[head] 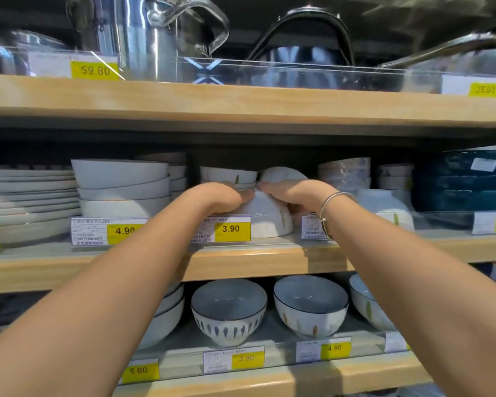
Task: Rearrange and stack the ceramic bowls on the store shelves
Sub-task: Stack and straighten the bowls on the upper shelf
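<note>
White bowl (265, 217) sits upside down at the front of the middle shelf (241, 262), just behind the clear rail (272, 242) and right of the 3.90 tag (231, 228). Rim is down on the shelf and the foot is up, so its axis runs vertical. The leaf mark faces front-right.

Left hand (224, 197) has its fingers curled over the bowl's left shoulder. Right hand (291, 193) lies across the top with what looks like the thumb down the right side. Both hands grip the bowl, palms down.

Risks:
- The glaze looks slick and the grip sits high on the dome. A lift with too little squeeze could let the bowl slide out, over the rail and onto the grey bowl (229, 310) on the shelf below.
- A second upturned bowl (282, 173) and a small stack (228, 174) stand close behind. Pushing back or tipping could knock and chip them.
- The shelf board above (241, 104) leaves little headroom, so a high lift or a flip in place may hit it.
- The bracelet (331, 202) is near the neighbouring bowl (384, 203) and could clip it if the wrist swings.
</note>
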The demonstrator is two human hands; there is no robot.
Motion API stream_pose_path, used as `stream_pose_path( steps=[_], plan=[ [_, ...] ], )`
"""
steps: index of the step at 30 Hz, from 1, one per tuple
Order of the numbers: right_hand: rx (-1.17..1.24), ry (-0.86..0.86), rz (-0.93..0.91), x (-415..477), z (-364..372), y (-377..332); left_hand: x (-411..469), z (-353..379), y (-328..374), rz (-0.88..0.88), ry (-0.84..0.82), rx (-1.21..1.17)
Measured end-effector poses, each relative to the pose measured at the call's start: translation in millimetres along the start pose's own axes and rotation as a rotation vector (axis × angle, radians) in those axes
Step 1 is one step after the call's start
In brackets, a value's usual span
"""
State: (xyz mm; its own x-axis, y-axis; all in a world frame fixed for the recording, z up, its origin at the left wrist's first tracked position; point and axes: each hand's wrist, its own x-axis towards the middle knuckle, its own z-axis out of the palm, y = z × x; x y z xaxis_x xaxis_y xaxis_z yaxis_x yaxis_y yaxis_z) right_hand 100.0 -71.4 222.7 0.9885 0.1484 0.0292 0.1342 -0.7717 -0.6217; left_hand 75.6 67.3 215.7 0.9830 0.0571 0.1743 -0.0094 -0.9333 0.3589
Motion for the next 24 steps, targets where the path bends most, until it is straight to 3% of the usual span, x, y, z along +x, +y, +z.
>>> stream_pose_path(
  steps=[15,24],
  plan=[
    [0.165,-0.081,-0.072,-15.2,-6.2,6.9,-9.3,-8.3,-6.4,0.102,-0.105,-0.088],
    [0.302,-0.176,-0.047,-8.6,-8.0,8.5,-3.9,-9.1,-10.9,-0.031,-0.190,-0.205]
  ],
)
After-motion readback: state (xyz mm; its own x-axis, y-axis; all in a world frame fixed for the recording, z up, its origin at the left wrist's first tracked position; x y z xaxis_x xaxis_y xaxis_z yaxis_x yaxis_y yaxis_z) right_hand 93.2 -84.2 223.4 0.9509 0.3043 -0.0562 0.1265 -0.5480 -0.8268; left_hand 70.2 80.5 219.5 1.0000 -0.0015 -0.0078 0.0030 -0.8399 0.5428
